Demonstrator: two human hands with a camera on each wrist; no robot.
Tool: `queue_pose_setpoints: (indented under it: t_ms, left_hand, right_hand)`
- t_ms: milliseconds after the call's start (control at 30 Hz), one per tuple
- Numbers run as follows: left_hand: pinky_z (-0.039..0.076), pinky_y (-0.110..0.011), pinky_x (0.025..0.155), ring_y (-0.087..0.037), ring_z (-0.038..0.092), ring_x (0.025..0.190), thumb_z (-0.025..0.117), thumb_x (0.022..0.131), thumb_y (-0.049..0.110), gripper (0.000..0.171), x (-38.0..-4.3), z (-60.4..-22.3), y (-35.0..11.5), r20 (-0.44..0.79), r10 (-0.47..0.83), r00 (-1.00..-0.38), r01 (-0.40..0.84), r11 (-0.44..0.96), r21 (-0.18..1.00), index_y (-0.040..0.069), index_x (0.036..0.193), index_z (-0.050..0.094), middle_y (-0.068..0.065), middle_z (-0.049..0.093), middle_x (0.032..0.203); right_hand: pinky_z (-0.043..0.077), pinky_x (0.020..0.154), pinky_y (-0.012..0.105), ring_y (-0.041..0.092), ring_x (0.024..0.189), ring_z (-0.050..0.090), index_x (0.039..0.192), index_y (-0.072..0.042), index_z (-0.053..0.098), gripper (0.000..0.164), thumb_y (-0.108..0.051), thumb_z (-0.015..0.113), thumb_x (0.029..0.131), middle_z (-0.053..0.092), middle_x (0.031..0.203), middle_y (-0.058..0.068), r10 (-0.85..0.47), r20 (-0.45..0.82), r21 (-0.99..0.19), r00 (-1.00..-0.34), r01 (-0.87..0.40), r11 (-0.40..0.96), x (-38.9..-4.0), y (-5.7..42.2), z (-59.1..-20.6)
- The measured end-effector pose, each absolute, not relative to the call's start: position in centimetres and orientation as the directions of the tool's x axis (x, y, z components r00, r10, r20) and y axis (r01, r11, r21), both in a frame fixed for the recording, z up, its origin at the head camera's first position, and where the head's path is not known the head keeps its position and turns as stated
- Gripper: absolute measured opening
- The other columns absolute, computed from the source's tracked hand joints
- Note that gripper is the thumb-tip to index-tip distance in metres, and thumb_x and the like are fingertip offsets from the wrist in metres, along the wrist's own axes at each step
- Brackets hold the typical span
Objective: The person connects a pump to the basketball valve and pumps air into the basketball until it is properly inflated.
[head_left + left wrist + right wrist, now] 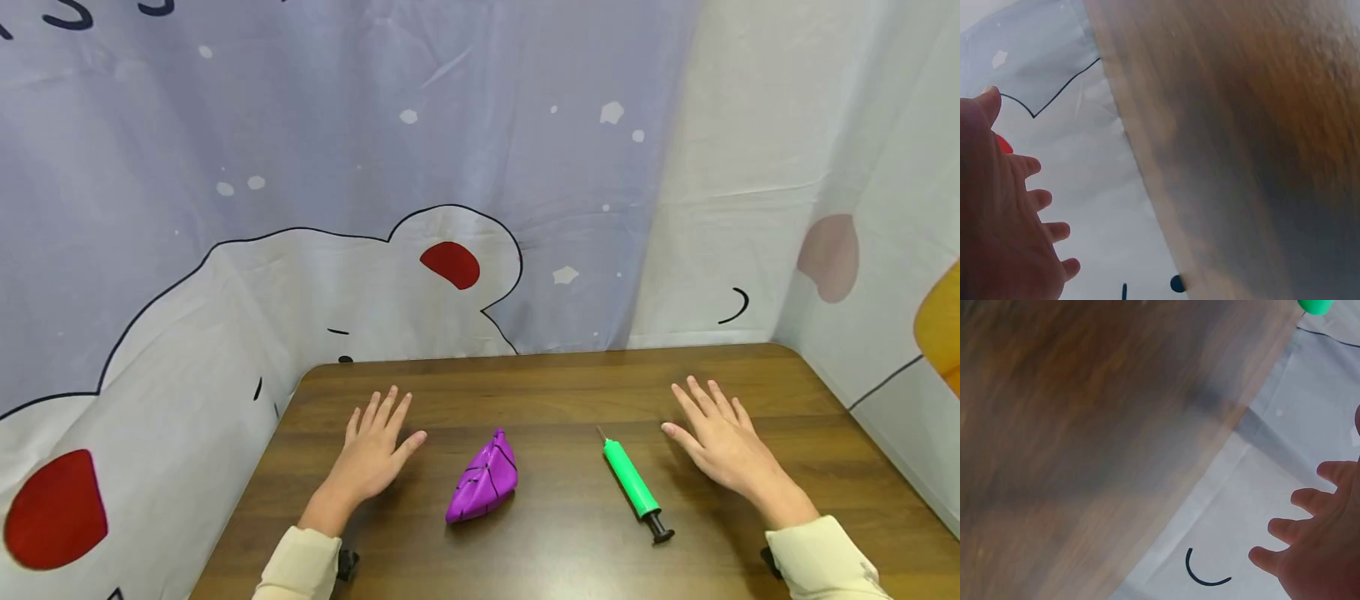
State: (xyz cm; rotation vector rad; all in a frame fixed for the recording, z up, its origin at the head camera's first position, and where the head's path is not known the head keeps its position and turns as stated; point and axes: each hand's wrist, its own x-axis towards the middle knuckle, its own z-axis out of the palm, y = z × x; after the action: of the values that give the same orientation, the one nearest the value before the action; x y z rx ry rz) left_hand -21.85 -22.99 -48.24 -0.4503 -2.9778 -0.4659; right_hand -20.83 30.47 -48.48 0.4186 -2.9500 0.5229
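My left hand (371, 454) is spread palm down over the left part of the table, holding nothing. To its right lies a purple, flattened balloon-like piece (486, 482) with black lines on it. A green hand pump (630, 477) with a black handle and a thin tip pointing away lies right of the purple piece. Beyond the pump, on the right side, my right hand (723, 446) is also spread with straight fingers and holds nothing. In the right wrist view a green end of the pump (1316, 305) shows at the top edge.
The brown wooden table (570, 400) has rounded far corners. A printed curtain (570, 208) with white figures and red patches hangs right behind it and along both sides. Black wrist bands (347, 565) show at the cream sleeves (300, 562).
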Motion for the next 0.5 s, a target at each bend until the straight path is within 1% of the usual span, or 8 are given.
queue_pose_setpoints:
  t_ms: [267,500]
  left_hand:
    - [0.004,-0.068,0.12,-0.04,0.008,0.155,0.035,0.104,0.061,0.076,-21.3,-48.2,-21.9,0.135,0.284,-0.949,0.312,0.904,0.292,0.014,0.162,0.023,-0.013,0.013,0.169]
    - [0.004,-0.067,0.121,-0.038,0.005,0.155,0.033,0.104,0.06,0.075,-20.9,-48.3,-20.8,0.116,0.305,-0.945,0.326,0.894,0.308,0.013,0.162,0.022,-0.013,0.012,0.169]
  right_hand:
    - [0.002,0.119,0.07,0.048,0.152,0.008,0.161,-0.009,0.021,0.074,-0.053,0.041,0.105,0.017,0.165,0.025,-0.256,0.168,-0.322,-0.952,-0.298,0.898,-20.1,29.0,-48.6]
    - [0.01,0.118,0.07,0.05,0.15,0.015,0.16,-0.008,0.025,0.074,-0.053,0.042,0.105,0.021,0.164,0.026,-0.259,0.174,-0.323,-0.95,-0.303,0.896,-19.6,27.8,-48.8]
